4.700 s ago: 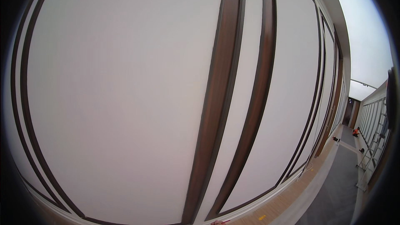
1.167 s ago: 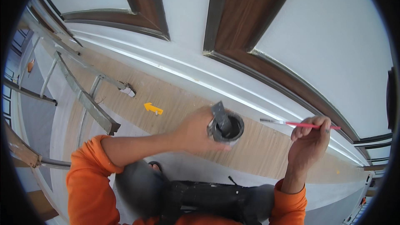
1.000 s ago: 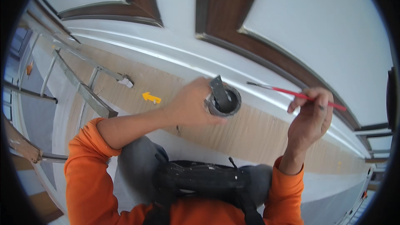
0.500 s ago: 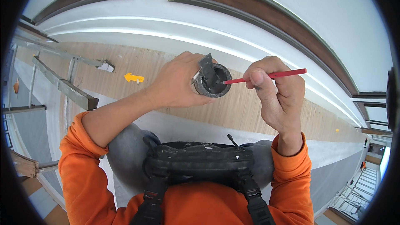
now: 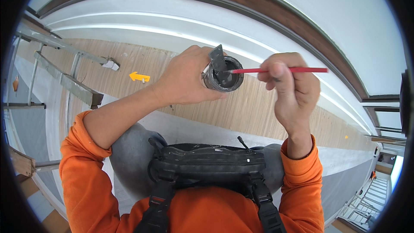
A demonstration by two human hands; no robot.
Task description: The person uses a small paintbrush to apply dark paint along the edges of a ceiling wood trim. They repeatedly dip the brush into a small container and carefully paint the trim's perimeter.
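Note:
My left hand (image 5: 185,75) is wrapped round a small, paint-smeared can (image 5: 225,84) of dark grey paint, in which a flat grey stick (image 5: 217,55) stands tilted. In my right hand (image 5: 289,88) is a slim red-handled brush (image 5: 315,69), pinched between thumb and fingers; its tip is down inside the can. Both hands are over the pale wood floor (image 5: 241,118), in front of the white panelled wall (image 5: 310,4) with dark brown mouldings (image 5: 228,1) and a white baseboard.
An aluminium ladder (image 5: 69,84) stands on my left, with a wooden piece (image 5: 22,162) lower down. A yellow arrow marker (image 5: 139,77) lies on the floor left of my left hand. A corridor with more metal ladders (image 5: 373,196) stretches off at the right. My knees and black chest bag (image 5: 207,159) are below my hands.
The view has tipped down from the wall to my hands. In the last second the brush came leftward into the can; both hands now appear higher in the picture.

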